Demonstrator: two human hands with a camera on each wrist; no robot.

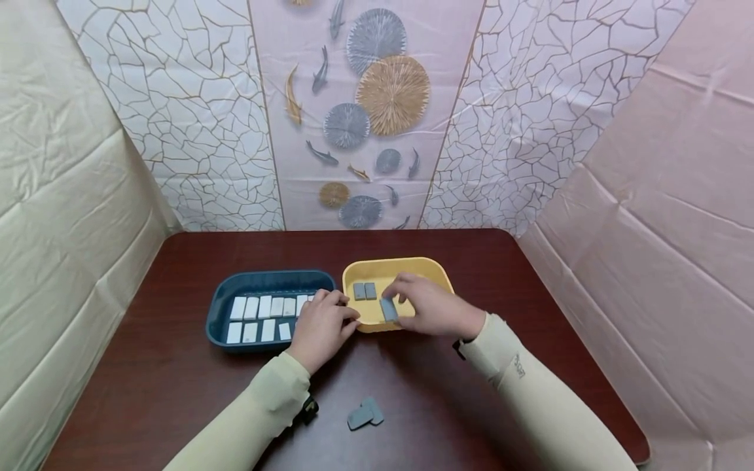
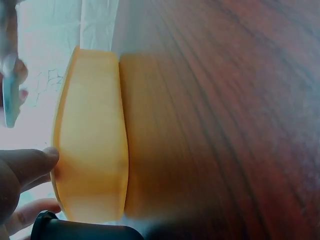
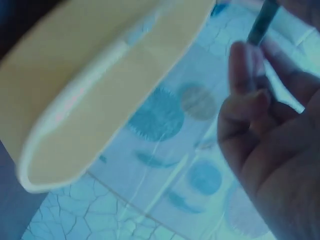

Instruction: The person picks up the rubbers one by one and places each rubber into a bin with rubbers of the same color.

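Observation:
My right hand [image 1: 434, 306] is over the yellow tray [image 1: 389, 268], pinching a grey rectangular tile [image 1: 389, 310] between thumb and fingers. The same tile appears tilted at the upper left of the left wrist view and dark at the top of the right wrist view. Two grey tiles [image 1: 364, 291] lie side by side inside the tray, towards its left. My left hand [image 1: 321, 330] holds the tray's near left corner, with the thumb [image 2: 35, 162] against the rim. Its forearm and palm partly cover the right end of the blue tray [image 1: 265, 281].
The blue tray, left of the yellow one, carries white tiles [image 1: 250, 307] in two rows. Several loose grey tiles [image 1: 364, 415] overlap on the dark red table [image 1: 141, 373] near its front. Patterned cloth [image 1: 212, 131] hangs behind and at both sides.

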